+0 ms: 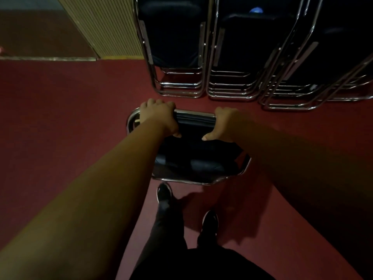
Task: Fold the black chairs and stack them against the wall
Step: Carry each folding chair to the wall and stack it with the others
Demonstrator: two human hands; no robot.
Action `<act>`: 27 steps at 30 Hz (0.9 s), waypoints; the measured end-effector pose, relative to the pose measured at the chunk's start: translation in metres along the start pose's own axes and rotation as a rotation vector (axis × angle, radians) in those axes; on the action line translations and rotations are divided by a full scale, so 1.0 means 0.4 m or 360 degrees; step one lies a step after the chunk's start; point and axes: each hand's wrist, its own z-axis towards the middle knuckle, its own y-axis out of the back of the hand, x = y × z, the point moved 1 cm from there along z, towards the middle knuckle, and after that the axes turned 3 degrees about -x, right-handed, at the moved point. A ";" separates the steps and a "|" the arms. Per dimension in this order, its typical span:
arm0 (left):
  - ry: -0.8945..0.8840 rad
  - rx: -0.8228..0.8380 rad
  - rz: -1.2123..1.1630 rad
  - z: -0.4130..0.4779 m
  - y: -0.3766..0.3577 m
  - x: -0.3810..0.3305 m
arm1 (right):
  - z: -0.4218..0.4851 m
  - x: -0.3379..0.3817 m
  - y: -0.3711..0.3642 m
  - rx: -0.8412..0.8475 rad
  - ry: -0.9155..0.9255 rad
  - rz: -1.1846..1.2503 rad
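Note:
A folded black chair (193, 154) with a chrome frame hangs upright in front of me, seen from above. My left hand (158, 116) grips the left end of its top bar, thumb on the near side. My right hand (224, 123) grips the right end of the same bar, its thumb also on the near side. Ahead, several folded black chairs (175, 47) lean in rows against the wall, their chrome feet on the floor. The row at the right (314, 77) leans at a slant.
Red carpet (70, 118) covers the floor, with open floor to the left of the stacks. A ribbed beige wall panel (107, 27) stands at the upper left, beside a brown step edge (48, 58). My feet in dark shoes (164, 191) are just behind the chair.

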 end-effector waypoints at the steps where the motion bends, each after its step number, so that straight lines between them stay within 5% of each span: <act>1: -0.0008 0.0000 0.0004 0.020 0.002 0.000 | 0.012 -0.003 0.003 -0.0016 -0.0017 0.0014; 7: -0.0016 0.0123 -0.0080 0.169 0.018 0.113 | 0.123 0.095 0.045 -0.0010 -0.0085 0.0068; 19: 0.0425 0.0283 -0.0469 0.329 0.001 0.541 | 0.495 0.520 0.212 0.0171 0.0309 -0.0533; 27: 0.0530 0.0366 -0.0536 0.419 -0.009 0.664 | 0.640 0.630 0.230 0.0173 0.0440 -0.0605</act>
